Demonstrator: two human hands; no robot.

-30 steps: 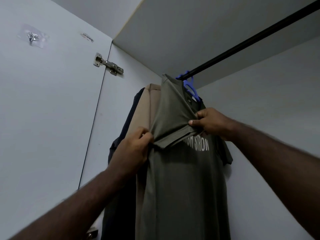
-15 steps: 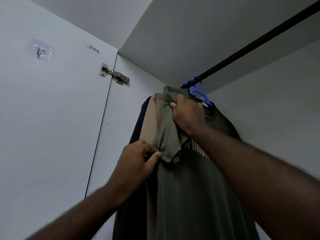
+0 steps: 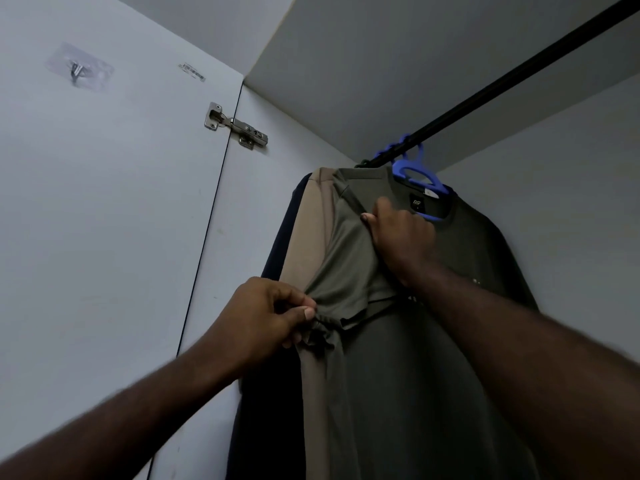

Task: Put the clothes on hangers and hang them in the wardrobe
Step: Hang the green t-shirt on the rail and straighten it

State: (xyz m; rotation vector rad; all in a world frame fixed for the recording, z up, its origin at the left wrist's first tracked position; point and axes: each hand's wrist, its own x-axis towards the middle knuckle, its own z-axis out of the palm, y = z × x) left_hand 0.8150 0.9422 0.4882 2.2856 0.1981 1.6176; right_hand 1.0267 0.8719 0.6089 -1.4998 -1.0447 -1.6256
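Observation:
An olive-green T-shirt (image 3: 415, 375) hangs on a blue hanger (image 3: 417, 173) hooked over the black wardrobe rail (image 3: 502, 81). My left hand (image 3: 266, 313) pinches the bunched hem of the shirt's left sleeve. My right hand (image 3: 398, 233) presses on the shirt's left shoulder just below the collar, with its fingers gathered on the fabric. Behind the olive shirt hang a tan garment (image 3: 315, 230) and a dark navy garment (image 3: 280, 258), pushed against the wardrobe's left wall.
The white wardrobe door (image 3: 104, 220) stands open at left, with a metal hinge (image 3: 235, 128) and a stick-on hook (image 3: 77, 69). The wardrobe's top panel (image 3: 398, 57) lies close above the rail. The back wall (image 3: 571, 202) is right of the shirts.
My right hand moved from the sleeve up to the shoulder near the collar. The left hand kept its pinch on the sleeve hem, and the sleeve now hangs stretched down.

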